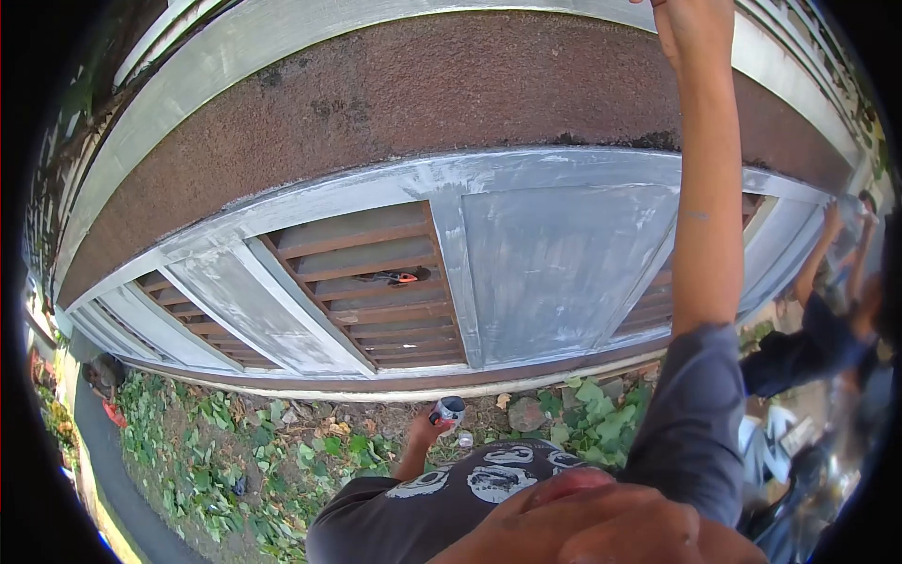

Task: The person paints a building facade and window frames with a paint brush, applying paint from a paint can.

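My left hand (430, 428) is low beside my body, its fingers wrapped round a small can (448, 410) with a dark inside. My right hand (693, 28) is raised at the top edge, near the pale beam (564, 7); its fingertips are cut off by the frame, so what they hold, if anything, is hidden. Between the hands lies a wall with a grey panel (564, 273) streaked with whitish paint, and a pale frame (451, 273) around it. An orange and black object (402, 278) rests on the brown slats (362, 249) left of that panel.
A brown rough wall band (423, 85) runs above the panels. Green plants (207, 470) and stones (526, 415) cover the ground below. At the right, another person (817, 338) has arms raised to the wall. A dark path (122, 479) runs along the left.
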The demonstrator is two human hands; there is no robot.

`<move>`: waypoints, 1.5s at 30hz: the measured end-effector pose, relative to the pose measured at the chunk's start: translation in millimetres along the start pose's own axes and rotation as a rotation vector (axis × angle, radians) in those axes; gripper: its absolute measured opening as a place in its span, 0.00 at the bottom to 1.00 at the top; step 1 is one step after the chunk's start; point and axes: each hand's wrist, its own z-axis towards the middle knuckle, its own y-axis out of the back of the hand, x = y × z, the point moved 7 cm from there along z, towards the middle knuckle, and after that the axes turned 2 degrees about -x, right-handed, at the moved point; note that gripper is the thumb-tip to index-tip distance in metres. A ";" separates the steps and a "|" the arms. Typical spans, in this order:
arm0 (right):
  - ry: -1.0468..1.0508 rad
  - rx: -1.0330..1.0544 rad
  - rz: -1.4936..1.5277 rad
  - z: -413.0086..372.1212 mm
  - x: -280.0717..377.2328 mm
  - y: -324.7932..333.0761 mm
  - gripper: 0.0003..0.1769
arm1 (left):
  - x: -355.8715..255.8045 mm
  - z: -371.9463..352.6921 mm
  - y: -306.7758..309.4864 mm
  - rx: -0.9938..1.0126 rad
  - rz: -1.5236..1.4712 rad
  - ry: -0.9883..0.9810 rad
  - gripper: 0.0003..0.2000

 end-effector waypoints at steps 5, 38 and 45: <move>0.000 -0.055 -0.040 3.8 -13.3 22.0 0.18 | 17.4 -19.1 -11.4 -0.003 0.021 0.068 0.42; -0.093 -0.439 -0.180 -7.8 -1.9 268.1 0.18 | 38.7 -62.2 -34.0 0.063 0.081 0.097 0.42; 0.149 -0.623 -0.778 -30.4 68.1 401.0 0.19 | 36.6 -50.2 -48.1 0.151 -0.061 0.142 0.41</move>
